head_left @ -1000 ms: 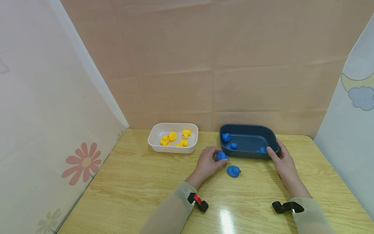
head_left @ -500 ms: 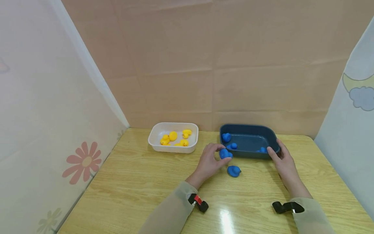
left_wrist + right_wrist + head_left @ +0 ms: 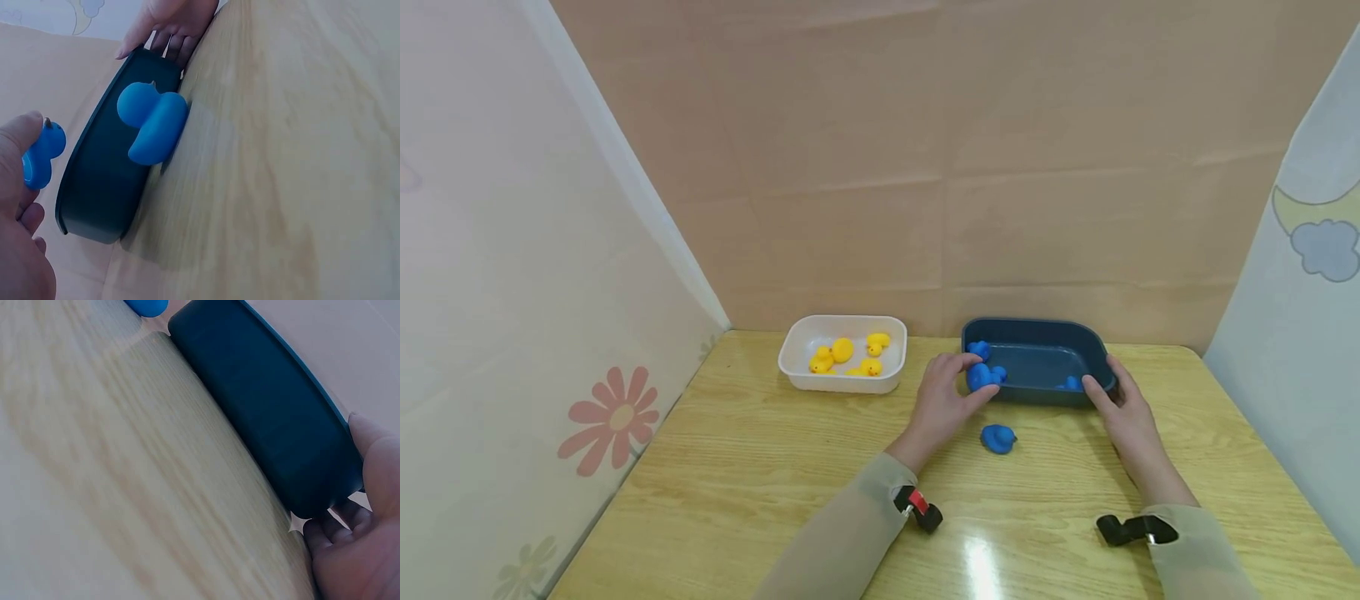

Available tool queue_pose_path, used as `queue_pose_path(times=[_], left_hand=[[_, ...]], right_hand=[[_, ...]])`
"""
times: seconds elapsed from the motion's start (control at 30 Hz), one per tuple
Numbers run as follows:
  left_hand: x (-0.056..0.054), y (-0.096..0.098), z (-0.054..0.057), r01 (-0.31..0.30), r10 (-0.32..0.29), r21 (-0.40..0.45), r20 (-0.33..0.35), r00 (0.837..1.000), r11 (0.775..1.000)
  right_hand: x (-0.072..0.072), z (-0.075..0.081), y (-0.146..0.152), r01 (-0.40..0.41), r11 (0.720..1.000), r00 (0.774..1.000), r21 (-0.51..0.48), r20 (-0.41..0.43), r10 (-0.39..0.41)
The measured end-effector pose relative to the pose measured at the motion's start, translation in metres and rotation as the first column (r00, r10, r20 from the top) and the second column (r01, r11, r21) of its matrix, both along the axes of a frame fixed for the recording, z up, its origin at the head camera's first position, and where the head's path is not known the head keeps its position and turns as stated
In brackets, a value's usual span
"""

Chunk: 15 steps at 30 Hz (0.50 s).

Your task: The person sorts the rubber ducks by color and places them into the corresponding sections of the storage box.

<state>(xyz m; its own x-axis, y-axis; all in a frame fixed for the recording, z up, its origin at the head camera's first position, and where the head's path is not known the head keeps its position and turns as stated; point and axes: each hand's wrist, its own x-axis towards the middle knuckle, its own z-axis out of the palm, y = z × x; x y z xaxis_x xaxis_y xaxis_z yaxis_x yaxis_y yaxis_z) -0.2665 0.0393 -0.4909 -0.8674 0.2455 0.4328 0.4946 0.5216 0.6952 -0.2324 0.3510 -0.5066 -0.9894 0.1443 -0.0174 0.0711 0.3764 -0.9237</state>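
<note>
My left hand pinches a blue rubber duck between thumb and fingers, over the front left corner of a dark blue tub. In the left wrist view this duck is beside the tub's rim, partly covered by the thumb. With its thumb at the rim and fingers round the outer wall, my right hand holds the tub's right end. Inside the tub lie several other blue ducks. Another blue duck sits on the table in front of it.
To the left of the dark tub stands a white tub with several yellow rubber ducks in it. Both tubs are near the back of the wooden table, close to a brown backdrop. Pale printed sheets flank the table.
My left hand has raised the blue duck from in front of the dark tub, moving it forward and slightly right over the rim. The right hand stays on the tub's end.
</note>
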Motion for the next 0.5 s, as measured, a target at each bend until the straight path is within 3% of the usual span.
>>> queue_pose_path(times=[0.23,0.5], left_hand=[[-0.01,0.017,0.007,-0.017,0.017,-0.027,-0.023,1.0,0.999],[-0.017,0.038,0.016,-0.033,0.035,-0.053,0.032,0.999,0.998]], right_hand=[[0.0,0.0,0.0,-0.001,1.0,1.0,-0.002,-0.015,0.001],[-0.001,-0.001,0.001,-0.002,1.0,1.0,0.007,-0.013,0.002]])
